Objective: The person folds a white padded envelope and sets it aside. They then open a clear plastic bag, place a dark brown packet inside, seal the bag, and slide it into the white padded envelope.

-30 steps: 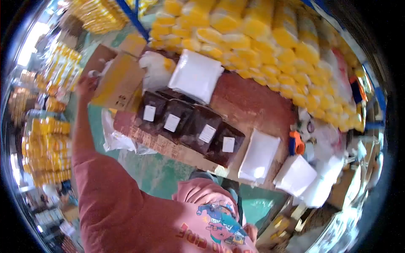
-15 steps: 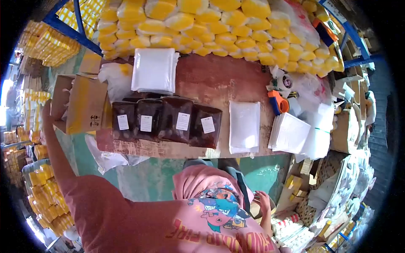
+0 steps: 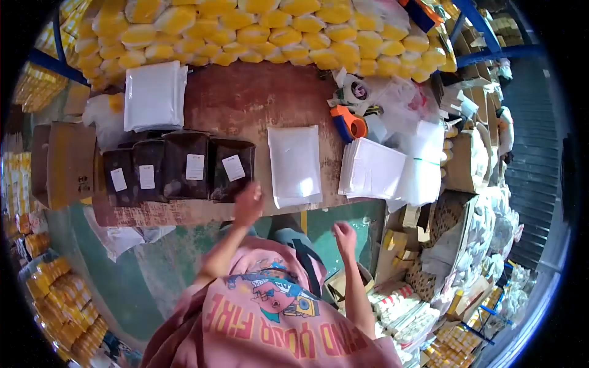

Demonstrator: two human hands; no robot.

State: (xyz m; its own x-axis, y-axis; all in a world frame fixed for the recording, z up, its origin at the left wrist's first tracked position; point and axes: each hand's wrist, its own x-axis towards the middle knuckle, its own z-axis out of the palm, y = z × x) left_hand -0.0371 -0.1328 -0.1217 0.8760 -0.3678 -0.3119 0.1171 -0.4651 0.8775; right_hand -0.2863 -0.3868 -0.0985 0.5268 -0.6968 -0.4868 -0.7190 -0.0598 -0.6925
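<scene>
My left hand, smeared by motion, is at the table's front edge, by the lower right corner of a dark brown pack with a white label. It is the rightmost of several such packs side by side. My right hand hangs over the floor in front of the table, fingers curled in, with nothing showing in it. Between and beyond both hands lies a white padded envelope. Further right on the table is a stack of white envelopes.
An orange and blue tape dispenser stands behind the envelope stack. More white envelopes are piled behind the dark packs. A cardboard box is at the table's left end. Yellow and white packages line the back. Clear plastic wrap lies at right.
My left hand has left the cardboard box and come right, to the dark packs. My right hand has moved forward and its fingers have curled. The view has shifted, so the table sits further left.
</scene>
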